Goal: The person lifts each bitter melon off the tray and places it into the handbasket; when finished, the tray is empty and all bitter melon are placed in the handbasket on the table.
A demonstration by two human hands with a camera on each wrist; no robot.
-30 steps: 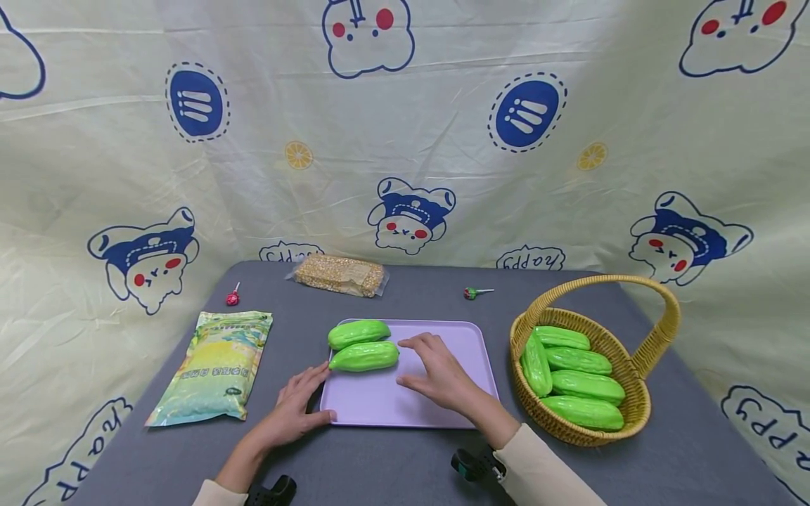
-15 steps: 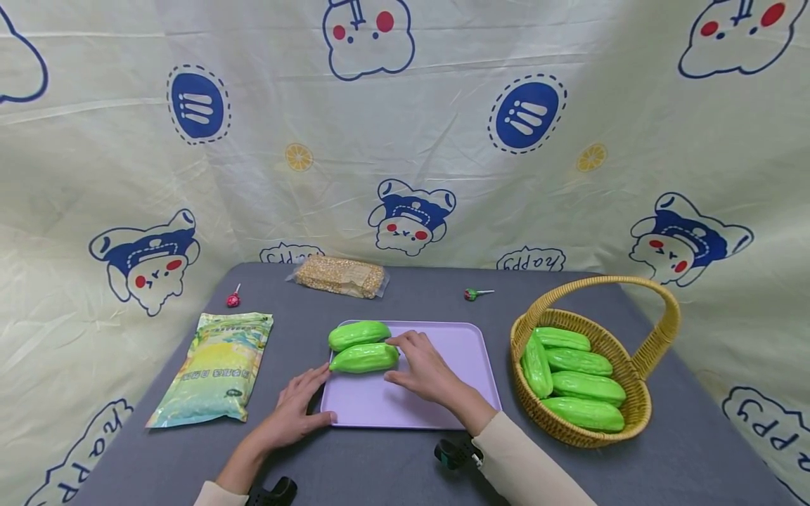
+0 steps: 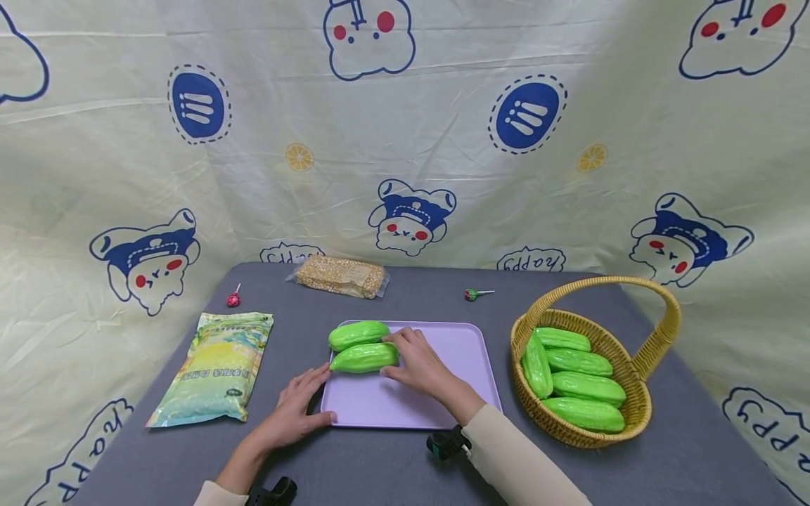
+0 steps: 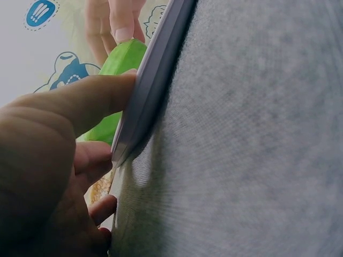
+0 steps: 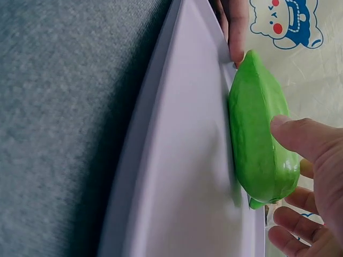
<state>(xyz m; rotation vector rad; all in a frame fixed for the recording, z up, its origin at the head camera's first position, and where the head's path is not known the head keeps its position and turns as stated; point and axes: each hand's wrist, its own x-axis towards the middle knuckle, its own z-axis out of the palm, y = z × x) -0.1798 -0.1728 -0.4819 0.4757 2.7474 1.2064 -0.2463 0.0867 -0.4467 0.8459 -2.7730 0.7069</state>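
Note:
A lilac tray (image 3: 436,407) lies mid-table with two glossy green cucumber-like vegetables side by side at its left end. My right hand (image 3: 422,365) holds the right end of the nearer green vegetable (image 3: 363,358); in the right wrist view the thumb lies on one side of this green vegetable (image 5: 257,134), with fingers past the other side. The farther green vegetable (image 3: 358,335) rests just behind it. My left hand (image 3: 297,406) spans the tray's left edge, fingers spread, thumb at the near corner and fingertips by the nearer vegetable's left tip.
A wicker basket (image 3: 639,407) of several such green vegetables stands right of the tray. A yellow-green packet (image 3: 215,372) lies left, and a clear bag of grains (image 3: 342,275) at the back. Two lollipops, one red (image 3: 233,300) and one green (image 3: 471,294), lie toward the back.
My right hand has moved left across the tray onto the right end of the nearer green vegetable. The left hand and both vegetables stay in place.

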